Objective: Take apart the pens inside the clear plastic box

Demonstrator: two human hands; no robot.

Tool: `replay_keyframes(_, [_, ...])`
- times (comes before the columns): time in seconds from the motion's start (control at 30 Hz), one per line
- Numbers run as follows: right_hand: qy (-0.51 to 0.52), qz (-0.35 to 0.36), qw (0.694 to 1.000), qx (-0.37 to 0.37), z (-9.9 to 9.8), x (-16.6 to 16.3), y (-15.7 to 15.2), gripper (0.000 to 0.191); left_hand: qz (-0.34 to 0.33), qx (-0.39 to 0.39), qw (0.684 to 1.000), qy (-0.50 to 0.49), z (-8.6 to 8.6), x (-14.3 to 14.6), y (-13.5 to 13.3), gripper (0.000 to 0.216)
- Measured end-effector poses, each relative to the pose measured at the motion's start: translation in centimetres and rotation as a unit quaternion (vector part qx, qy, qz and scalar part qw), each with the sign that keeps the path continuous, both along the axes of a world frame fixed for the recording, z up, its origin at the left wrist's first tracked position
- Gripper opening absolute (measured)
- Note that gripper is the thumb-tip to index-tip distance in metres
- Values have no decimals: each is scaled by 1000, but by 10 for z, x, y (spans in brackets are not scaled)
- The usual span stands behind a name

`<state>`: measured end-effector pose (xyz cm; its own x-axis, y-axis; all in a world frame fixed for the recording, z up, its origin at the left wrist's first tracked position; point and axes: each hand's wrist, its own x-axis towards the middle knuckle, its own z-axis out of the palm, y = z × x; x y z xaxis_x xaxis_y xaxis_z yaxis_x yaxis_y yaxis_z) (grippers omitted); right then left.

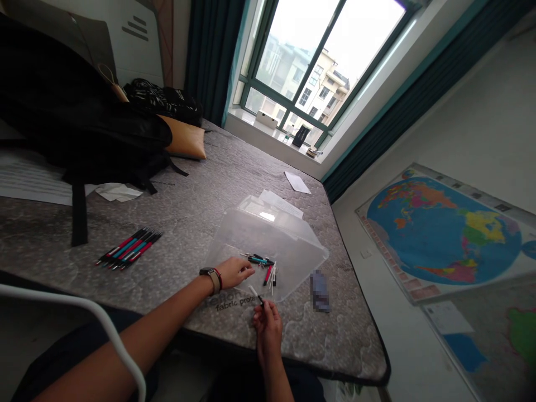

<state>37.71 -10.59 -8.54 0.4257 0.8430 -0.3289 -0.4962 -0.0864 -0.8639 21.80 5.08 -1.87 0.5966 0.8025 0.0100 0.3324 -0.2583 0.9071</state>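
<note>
My left hand (235,272), with a watch on the wrist, rests on the near edge of a clear plastic lid (293,245), fingers curled toward loose pen parts (263,266) lying on it. My right hand (266,324) hovers just below the lid and pinches a thin white pen refill (254,292) with a dark tip. A row of several assembled red, teal and black pens (129,248) lies on the grey mattress (188,212) to the left.
A black backpack (75,123) and a tan cushion (184,142) sit at the back left, with white papers (117,192) beside them. A white slip (297,182) lies near the far edge. World maps (444,234) cover the floor on the right. A white tube (84,312) crosses the lower left.
</note>
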Motion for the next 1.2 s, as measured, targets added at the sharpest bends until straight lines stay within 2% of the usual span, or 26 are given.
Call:
replay_keyframes(0.13, [100, -16, 995, 3, 5, 6, -1, 33, -16, -18, 1000, 16, 6, 0, -19, 35])
replay_keyframes(0.33, [143, 70, 987, -4, 15, -10, 2, 32, -20, -94, 995, -29, -5, 5, -57, 35])
replay_keyframes(0.43, [166, 114, 980, -2, 19, -20, 6, 34, 15, -124, 988, -87, -3, 7, -65, 37])
replay_keyframes(0.57, [198, 166, 966, -6, 21, -23, 14, 35, 65, -156, 974, -148, 3, 8, -59, 34])
replay_keyframes(0.77, [214, 205, 955, -11, 22, -24, 26, 39, 68, -230, 957, -161, 4, 7, -47, 34])
replay_keyframes(0.97, [230, 210, 950, 19, 25, -28, 30, 33, 60, -228, 957, -170, 5, 8, -45, 37])
replay_keyframes(1.1, [253, 199, 947, 4, 23, -25, 31, 30, 57, -236, 955, -170, 5, 9, -46, 42])
replay_keyframes(1.2, [286, 206, 936, 1, 19, -23, 31, 30, 44, -204, 963, -170, 8, 10, -48, 41])
